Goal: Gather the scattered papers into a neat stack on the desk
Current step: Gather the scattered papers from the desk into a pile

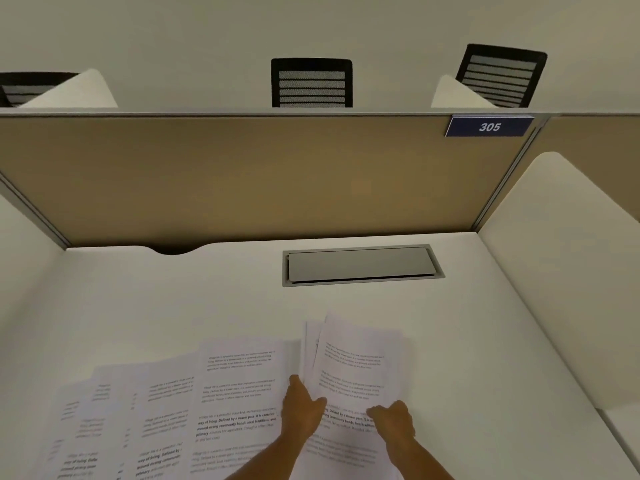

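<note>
Printed white papers lie fanned across the front of the white desk [138,306]. A row of overlapping sheets [166,403] spreads to the left. On the right, a loose bundle of sheets [356,362] is gathered, its far corners uneven. My left hand [303,410] grips the bundle's left edge, thumb on top. My right hand [393,422] presses on the bundle's lower right part with curled fingers. Both forearms come in from the bottom edge.
A grey cable hatch [360,266] is set into the desk behind the papers. A tan partition [242,178] with a blue "305" sign [489,126] closes the back. White side panels [561,271] flank the desk. Black chairs [311,83] stand beyond.
</note>
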Available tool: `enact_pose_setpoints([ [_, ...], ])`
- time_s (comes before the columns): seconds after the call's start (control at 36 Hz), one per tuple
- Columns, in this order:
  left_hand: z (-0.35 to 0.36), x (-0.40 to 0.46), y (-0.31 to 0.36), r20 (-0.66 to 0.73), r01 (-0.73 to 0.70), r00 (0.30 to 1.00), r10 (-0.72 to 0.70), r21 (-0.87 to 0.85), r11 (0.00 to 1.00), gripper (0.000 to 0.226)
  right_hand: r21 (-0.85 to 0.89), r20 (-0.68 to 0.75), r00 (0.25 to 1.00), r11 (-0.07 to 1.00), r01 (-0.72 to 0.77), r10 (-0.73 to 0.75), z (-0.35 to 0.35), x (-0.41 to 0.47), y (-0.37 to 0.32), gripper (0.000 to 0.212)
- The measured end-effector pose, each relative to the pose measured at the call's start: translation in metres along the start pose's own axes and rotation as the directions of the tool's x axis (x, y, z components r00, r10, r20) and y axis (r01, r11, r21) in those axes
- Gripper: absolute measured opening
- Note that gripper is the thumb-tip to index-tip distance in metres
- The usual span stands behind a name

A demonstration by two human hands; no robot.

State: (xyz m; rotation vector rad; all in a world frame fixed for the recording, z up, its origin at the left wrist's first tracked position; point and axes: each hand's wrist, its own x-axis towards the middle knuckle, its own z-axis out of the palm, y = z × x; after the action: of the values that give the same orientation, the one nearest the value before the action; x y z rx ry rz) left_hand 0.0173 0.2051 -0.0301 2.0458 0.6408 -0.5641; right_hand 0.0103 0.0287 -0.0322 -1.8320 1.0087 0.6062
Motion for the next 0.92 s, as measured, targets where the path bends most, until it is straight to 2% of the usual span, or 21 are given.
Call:
enact_pose_setpoints([
  [0.17,-0.002,-0.018,-0.005,-0.008,-0.067,0.998,0.066,-0.168,0.984,0.046,0.048,0.049,0.998,0.998,0.030,-0.032,-0.001,-0.008,0.009,0.038],
  [0.25,-0.006,-0.027,-0.009,-0.010,-0.045,0.999,0.044,-0.259,0.965,0.054,0.137,0.092,0.994,0.989,0.051,-0.064,-0.002,-0.009,0.013,0.056],
  [0.31,-0.009,-0.034,-0.011,-0.010,-0.027,1.000,0.025,-0.321,0.947,0.057,0.167,0.131,0.989,0.985,0.047,-0.069,-0.003,-0.011,0.014,0.059],
  [0.44,-0.020,-0.048,-0.021,0.031,-0.022,0.999,0.038,-0.400,0.916,0.040,0.214,0.180,0.978,0.975,0.068,-0.108,-0.005,-0.025,0.018,0.028],
  [0.56,-0.035,-0.061,-0.028,0.046,-0.048,0.996,0.079,-0.473,0.880,0.038,0.327,0.220,0.960,0.940,0.094,-0.172,-0.004,-0.037,0.021,0.025],
  [0.64,-0.054,-0.070,-0.028,0.147,-0.033,0.981,0.126,-0.515,0.856,0.038,0.413,0.255,0.947,0.907,0.078,-0.198,-0.004,-0.043,0.023,0.022],
  [0.75,-0.083,-0.077,-0.029,0.270,-0.064,0.932,0.244,-0.538,0.840,0.048,0.507,0.335,0.917,0.862,0.018,-0.216,-0.006,-0.046,0.022,0.032],
  [0.92,-0.124,-0.085,-0.030,0.331,-0.123,0.876,0.351,-0.549,0.827,0.059,0.566,0.399,0.857,0.823,0.050,-0.327,-0.006,-0.061,0.015,0.048],
])
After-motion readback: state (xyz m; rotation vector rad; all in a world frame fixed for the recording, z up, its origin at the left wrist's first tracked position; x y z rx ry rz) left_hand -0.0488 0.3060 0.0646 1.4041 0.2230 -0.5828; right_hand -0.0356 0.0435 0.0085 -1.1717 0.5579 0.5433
